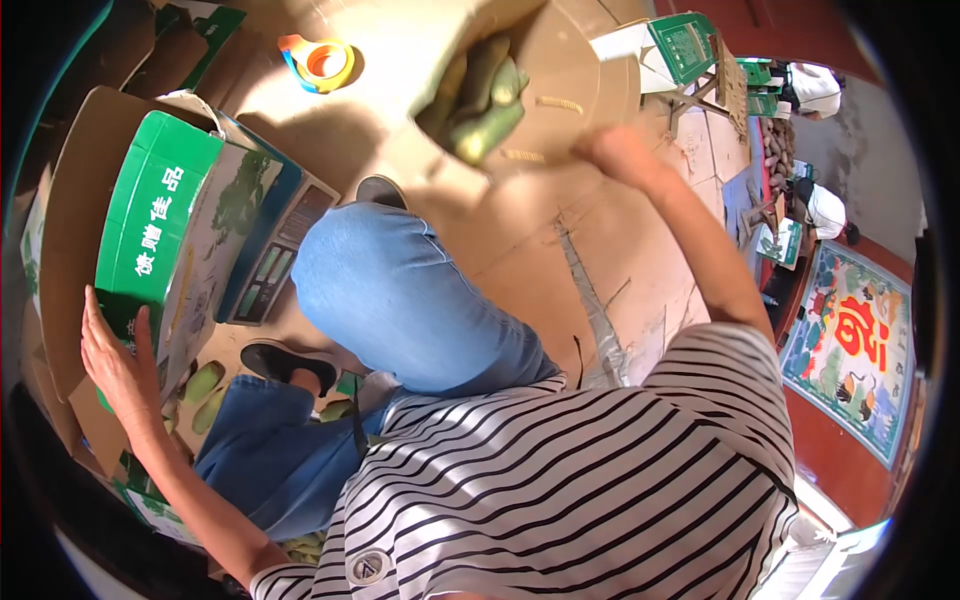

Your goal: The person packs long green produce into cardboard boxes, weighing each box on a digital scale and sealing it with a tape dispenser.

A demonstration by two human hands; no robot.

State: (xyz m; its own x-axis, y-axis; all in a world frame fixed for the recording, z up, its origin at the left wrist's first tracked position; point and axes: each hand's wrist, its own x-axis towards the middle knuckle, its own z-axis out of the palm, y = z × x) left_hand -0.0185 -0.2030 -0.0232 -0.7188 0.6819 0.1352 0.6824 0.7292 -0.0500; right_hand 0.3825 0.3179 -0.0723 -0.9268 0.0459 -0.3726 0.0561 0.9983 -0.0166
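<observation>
My left hand (118, 365) lies with its fingers stretched out against the green and white printed carton (225, 215), at its near lower end; the thumb is apart from the fingers. My right hand (615, 155) is slightly blurred, its fingers curled in, beside the wide brown cardboard flap (580, 60). Whether it grips the flap's edge is hard to make out. Long green and yellowish vegetables (485, 100) show in the opening of the brown cardboard box, left of that hand.
A scale with display windows (268, 278) stands beside the carton. An orange, yellow and blue tape dispenser (322, 64) lies on the floor. More green vegetables (205, 385) are near my foot. Green cartons (685, 50) and two people (825, 210) are at the right.
</observation>
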